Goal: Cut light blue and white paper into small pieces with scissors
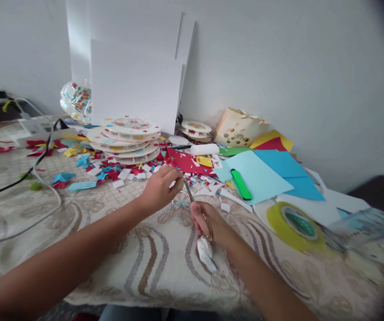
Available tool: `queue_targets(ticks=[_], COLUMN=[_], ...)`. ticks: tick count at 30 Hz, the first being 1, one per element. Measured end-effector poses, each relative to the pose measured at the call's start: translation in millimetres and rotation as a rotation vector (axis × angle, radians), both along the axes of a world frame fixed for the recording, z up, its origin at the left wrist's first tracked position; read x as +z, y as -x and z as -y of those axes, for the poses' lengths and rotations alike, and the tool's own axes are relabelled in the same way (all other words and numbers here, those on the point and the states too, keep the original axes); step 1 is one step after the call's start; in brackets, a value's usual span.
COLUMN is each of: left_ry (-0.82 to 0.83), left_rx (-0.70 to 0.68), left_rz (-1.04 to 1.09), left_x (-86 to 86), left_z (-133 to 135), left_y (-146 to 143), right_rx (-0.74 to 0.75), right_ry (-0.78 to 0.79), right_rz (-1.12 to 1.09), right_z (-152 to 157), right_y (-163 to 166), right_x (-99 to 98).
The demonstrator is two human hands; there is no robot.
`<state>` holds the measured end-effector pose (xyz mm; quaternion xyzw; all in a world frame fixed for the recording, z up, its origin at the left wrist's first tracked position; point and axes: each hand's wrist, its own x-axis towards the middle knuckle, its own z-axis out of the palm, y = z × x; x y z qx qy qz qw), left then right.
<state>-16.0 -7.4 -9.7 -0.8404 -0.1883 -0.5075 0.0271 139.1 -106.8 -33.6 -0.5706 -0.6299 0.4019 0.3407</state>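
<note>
My right hand (213, 220) is closed round the handles of a pair of scissors (188, 190), whose blades point up and away from me. At the blade tips, my left hand (161, 187) is pinched closed; whatever lies between its fingers is too small or hidden to name. Beyond both hands, a red sheet of paper (188, 161) lies under white and coloured scraps. Crumpled white tissue (206, 254) rests on the cloth just below my right hand. A green utility knife (241, 183) lies on light blue paper (268, 174) to the right.
White round frames (128, 147) are stacked at the back left, before white boards (134, 84) against the wall. Paper stars and scraps (84, 160) spread leftward. Cables (49, 142) cross the left side. A yellow tape roll (277, 220) and a blurred clear container (369, 227) stand right.
</note>
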Motion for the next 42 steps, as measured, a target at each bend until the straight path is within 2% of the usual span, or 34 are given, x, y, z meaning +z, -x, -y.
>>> queue_targets(ticks=[6, 17, 29, 33, 38, 42], left_ry=[-0.002, -0.012, 0.084, 0.081, 0.060, 0.015], left_rx=[0.001, 0.029, 0.012, 0.021, 0.069, 0.072], left_rz=[-0.021, -0.107, -0.017, -0.040, -0.093, -0.219], left_x=[0.6, -1.9, -1.6, -3.9, -1.9, 3.4], left_z=[0.2, -0.2, 3.2, 1.4, -0.1, -2.2], left_y=[-0.4, -0.9, -1.1, -1.6, 0.6, 4.4], right_rx=[-0.024, -0.047, -0.048, -0.003, 0.030, 0.020], right_ry=[-0.009, -0.039, 0.018, 0.055, -0.019, -0.032], right_rz=[-0.048, 0.038, -0.044, -0.028, 0.026, 0.041], right_z=[-1.7, -0.6, -0.1, -1.9, -2.2, -0.7], right_y=[0.8, 0.6, 0.9, -2.8, -2.4, 0.2], right_x=[-6.0, 0.7, -0.3, -3.1, -1.9, 1.3])
